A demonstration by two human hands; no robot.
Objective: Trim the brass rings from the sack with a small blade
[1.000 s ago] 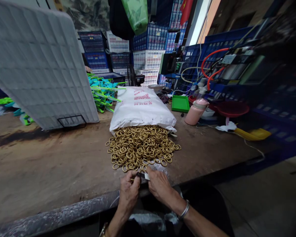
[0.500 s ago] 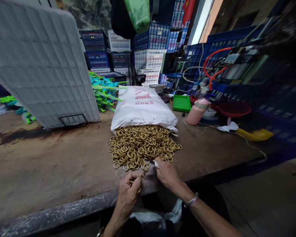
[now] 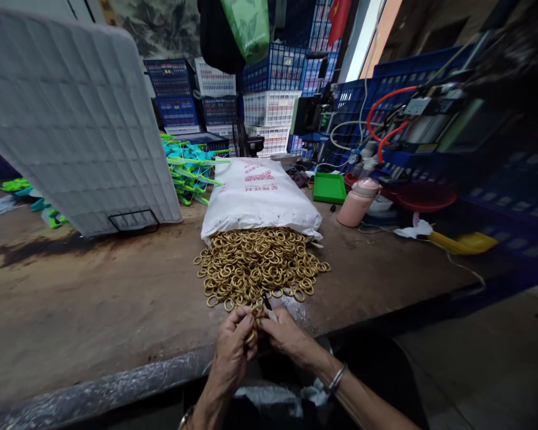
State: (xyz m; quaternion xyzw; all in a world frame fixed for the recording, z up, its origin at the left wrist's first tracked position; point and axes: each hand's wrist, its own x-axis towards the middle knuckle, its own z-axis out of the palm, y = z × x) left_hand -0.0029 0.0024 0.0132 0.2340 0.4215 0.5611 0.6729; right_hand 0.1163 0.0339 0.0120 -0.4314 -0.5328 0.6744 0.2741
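Observation:
A heap of gold-coloured rings spills from the mouth of a white printed sack on the table. My left hand is closed around a few gold rings just in front of the heap, near the table edge. Close against it, my right hand grips a slim knife-like tool with a dark tip and a pale handle. Its tip points up and away, beside the rings at my left fingertips. Fingers partly hide the held rings, and I cannot tell whether the tip touches them.
A tall white quilted panel stands on the left, with green and blue plastic pieces behind it. To the right are a green tray, a pink bottle and a yellow scoop. Stacked crates fill the back.
My right hand has moved left and towards me from the heap's front edge, bringing the tool up to the rings in my left hand. My left hand has barely moved.

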